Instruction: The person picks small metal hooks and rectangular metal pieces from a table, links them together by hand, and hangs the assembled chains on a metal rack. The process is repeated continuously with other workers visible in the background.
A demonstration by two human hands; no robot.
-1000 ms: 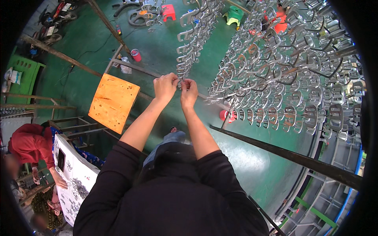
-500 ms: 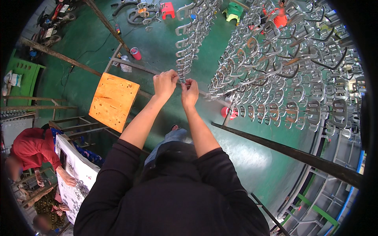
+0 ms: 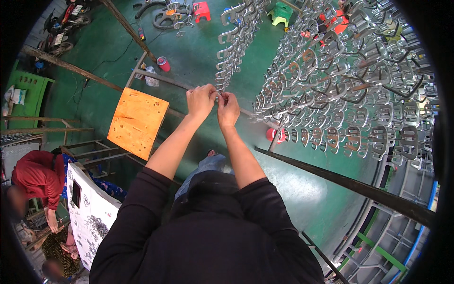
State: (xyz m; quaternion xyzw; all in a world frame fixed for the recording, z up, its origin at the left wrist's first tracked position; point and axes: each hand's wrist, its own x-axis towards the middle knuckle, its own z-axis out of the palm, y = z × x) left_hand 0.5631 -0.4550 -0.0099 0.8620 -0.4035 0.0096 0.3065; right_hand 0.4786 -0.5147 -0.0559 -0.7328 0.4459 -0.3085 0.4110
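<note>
A hanging strand of silvery, buckle-shaped metal pieces (image 3: 231, 47) comes down to my two hands in the middle of the view. My left hand (image 3: 200, 101) pinches at its lower end, fingertips bent together. Close beside it, my right hand (image 3: 228, 110) is also closed, with thumb and index finger at the same end of the strand. My fingers mostly cover the small piece between them, so its exact shape is hidden.
More strands of metal pieces (image 3: 331, 85) hang densely to the right. An orange wooden board (image 3: 138, 122) lies left of my arms. A dark bar (image 3: 340, 184) crosses at the right. At lower left, a person in red (image 3: 38, 177) bends by a white table (image 3: 97, 203).
The hanging strands have swung slightly right, while my hands stay together at almost the same place. The person in red has drawn a hand back from the white table.
</note>
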